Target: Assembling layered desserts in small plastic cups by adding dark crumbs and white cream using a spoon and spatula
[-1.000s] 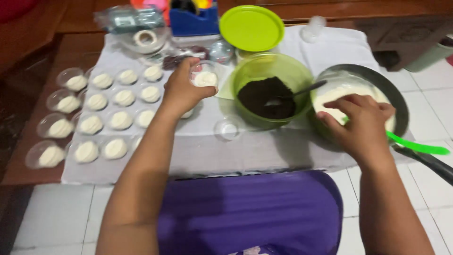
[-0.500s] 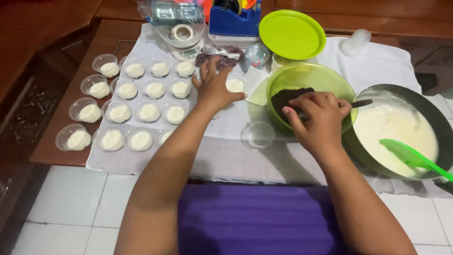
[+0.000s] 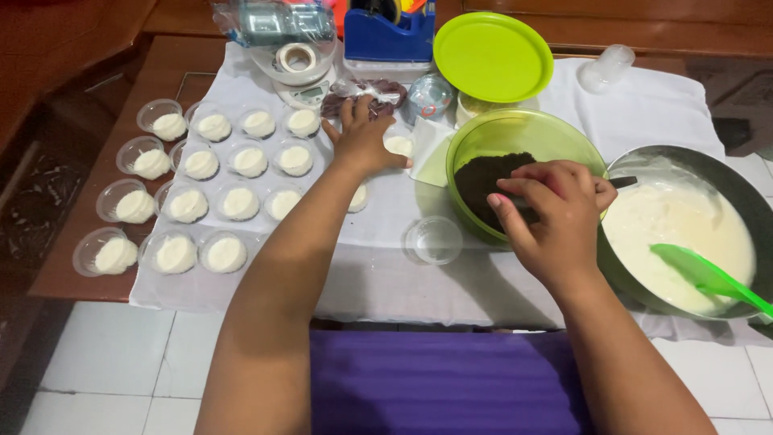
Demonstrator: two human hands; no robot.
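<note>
My right hand (image 3: 551,213) grips a dark-handled spoon (image 3: 622,183) over a green bowl (image 3: 483,137) that holds dark crumbs (image 3: 483,179). My left hand (image 3: 362,138) rests on the white cloth with its fingers curled around a small clear cup of white cream (image 3: 399,146). Left of it stand several rows of small clear cups filled with white cream (image 3: 226,180). A dark pan (image 3: 708,171) of white batter (image 3: 668,234), with a green spatula (image 3: 708,278) lying in it, sits just right of my right hand.
An empty clear cup (image 3: 433,239) stands near the table's front edge. At the back are a green lid (image 3: 493,56), a small scale (image 3: 302,80) with a tape roll on it, a blue dispenser (image 3: 388,34) and a clear lid (image 3: 605,68). White floor tiles lie below.
My right hand moved left from the batter pan to the green bowl and took hold of the spoon. My left hand stayed on the cup by the bowl. The view shifted down.
</note>
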